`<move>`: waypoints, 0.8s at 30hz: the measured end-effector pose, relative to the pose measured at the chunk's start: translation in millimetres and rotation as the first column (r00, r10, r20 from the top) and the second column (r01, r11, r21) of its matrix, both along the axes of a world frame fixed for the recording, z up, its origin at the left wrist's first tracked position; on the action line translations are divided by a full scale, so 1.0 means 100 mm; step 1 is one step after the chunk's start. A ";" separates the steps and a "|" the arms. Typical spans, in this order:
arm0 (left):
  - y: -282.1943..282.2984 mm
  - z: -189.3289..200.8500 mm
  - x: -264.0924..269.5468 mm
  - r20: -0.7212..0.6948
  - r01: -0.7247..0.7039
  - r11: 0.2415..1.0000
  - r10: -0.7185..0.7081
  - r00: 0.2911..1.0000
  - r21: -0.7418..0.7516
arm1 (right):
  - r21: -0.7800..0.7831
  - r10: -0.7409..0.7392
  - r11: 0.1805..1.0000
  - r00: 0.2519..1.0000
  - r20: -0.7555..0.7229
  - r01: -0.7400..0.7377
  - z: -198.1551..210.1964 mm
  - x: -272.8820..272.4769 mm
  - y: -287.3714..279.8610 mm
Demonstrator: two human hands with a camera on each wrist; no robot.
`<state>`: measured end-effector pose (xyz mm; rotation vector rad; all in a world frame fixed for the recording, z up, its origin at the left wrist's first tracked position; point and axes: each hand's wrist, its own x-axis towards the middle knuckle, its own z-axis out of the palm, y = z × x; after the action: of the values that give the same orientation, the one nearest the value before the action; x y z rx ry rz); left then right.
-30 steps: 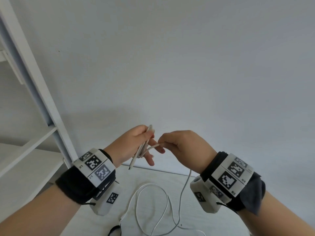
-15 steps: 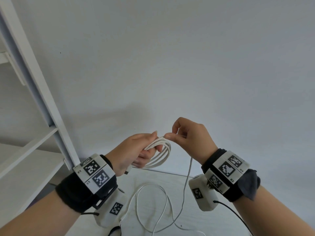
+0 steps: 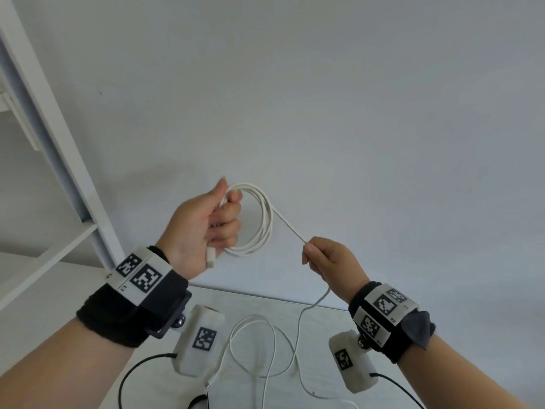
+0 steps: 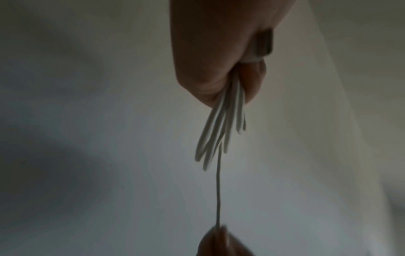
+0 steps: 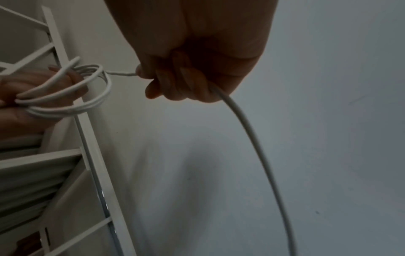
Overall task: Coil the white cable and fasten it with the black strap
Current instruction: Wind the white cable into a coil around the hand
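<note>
My left hand (image 3: 206, 219) grips several loops of the white cable (image 3: 262, 219), raised in front of the wall; a white plug end (image 3: 211, 256) sticks out below the fist. From the coil a taut strand runs down-right to my right hand (image 3: 327, 261), which pinches it. The rest of the cable hangs down and lies in loose loops on the white table (image 3: 253, 349). The left wrist view shows the loops (image 4: 221, 129) fanning out of my fist. In the right wrist view the cable (image 5: 252, 138) trails from my closed fingers. A black strap (image 3: 199, 401) lies at the table's near edge, partly cut off.
A white shelf frame (image 3: 59, 143) stands at the left against the grey wall. Black wires from the wrist cameras (image 3: 138, 367) trail over the table near the loose cable.
My hands have moved apart: the left rose with the coil, the right slid down and right along the cable, stretching a strand between them.
</note>
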<state>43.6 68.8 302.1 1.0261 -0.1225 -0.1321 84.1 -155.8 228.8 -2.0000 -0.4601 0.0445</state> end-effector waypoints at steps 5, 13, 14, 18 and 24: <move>0.12 0.04 0.08 0.020 -0.059 0.995 0.061 0.998 -0.078 | -0.015 -0.042 0.999 0.999 0.016 0.042 -0.09 -0.01 -0.10; -0.06 -0.05 0.13 0.061 -0.101 0.995 0.100 0.993 0.016 | -0.303 0.028 0.953 0.983 0.179 0.028 -0.03 -0.14 -0.06; -0.09 -0.07 0.13 0.073 -0.111 0.993 0.109 0.991 0.034 | -0.344 0.051 0.939 0.981 0.186 0.016 -0.01 -0.16 -0.05; -0.20 -0.14 0.10 0.095 -0.083 0.984 0.068 0.993 0.160 | -0.501 0.138 0.866 0.965 0.222 -0.009 0.08 -0.23 0.05; -0.33 -0.26 0.08 0.107 -0.073 0.915 0.033 0.994 0.396 | -0.666 0.283 0.744 0.926 0.249 -0.048 0.18 -0.33 0.17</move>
<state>52.1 35.7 276.5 1.4454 -0.1608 -0.0570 51.0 -138.9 246.4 -2.6688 -0.9545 -0.0324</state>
